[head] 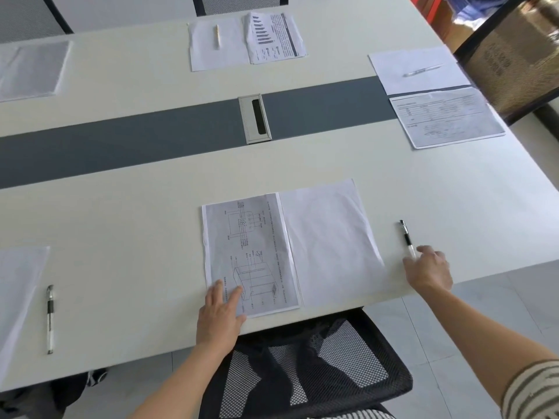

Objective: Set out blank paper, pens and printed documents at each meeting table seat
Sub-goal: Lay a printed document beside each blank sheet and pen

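Note:
At the near seat a printed document (251,255) with diagrams lies beside a blank sheet (329,240) on the white meeting table (136,225). My left hand (219,313) rests flat on the document's lower left corner, fingers straight. A black-and-clear pen (406,237) lies right of the blank sheet. My right hand (429,269) is at the pen's near end, fingertips touching it; whether they pinch it is unclear.
Other seats hold sets: blank sheet with pen (217,36) and printout (273,37) at the far side, sheet with pen (422,71) and printout (444,116) at right, sheet and pen (50,319) at near left. A mesh chair (305,367) stands below me. A cable port (254,117) sits mid-table.

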Available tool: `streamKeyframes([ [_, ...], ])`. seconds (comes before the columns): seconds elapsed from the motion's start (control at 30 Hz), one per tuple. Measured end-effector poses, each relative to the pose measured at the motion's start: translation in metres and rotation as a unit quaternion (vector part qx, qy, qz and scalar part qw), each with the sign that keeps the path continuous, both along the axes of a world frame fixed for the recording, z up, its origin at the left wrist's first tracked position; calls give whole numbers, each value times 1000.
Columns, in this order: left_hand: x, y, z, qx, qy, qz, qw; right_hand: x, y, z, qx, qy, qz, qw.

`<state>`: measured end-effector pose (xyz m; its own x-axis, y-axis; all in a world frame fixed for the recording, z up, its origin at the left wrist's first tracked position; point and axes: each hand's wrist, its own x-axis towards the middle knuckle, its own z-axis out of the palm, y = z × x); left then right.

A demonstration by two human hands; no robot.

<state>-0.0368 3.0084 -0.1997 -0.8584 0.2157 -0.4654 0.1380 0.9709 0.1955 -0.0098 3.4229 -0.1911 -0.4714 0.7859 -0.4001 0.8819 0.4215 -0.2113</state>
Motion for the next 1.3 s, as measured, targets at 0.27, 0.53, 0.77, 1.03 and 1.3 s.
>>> streamKeyframes([
  [0.27,0,2,2,1,-7,9,1000,-25,-47,7,-60,104,84,989],
  [0.53,-1,5,5,-5,-11,11,1000,-48,-110,-12,-109,45,184,976],
  [0.77,-4,3,6,-21,-7,-4,1000,-49,-105,-9,-108,26,205,972],
  [1.03,-4,6,33,92,33,85,992,-36,-117,27,-145,104,291,940],
  [1.3,71,-24,91,350,-9,349,869,7,-175,66,-272,138,382,873],
])
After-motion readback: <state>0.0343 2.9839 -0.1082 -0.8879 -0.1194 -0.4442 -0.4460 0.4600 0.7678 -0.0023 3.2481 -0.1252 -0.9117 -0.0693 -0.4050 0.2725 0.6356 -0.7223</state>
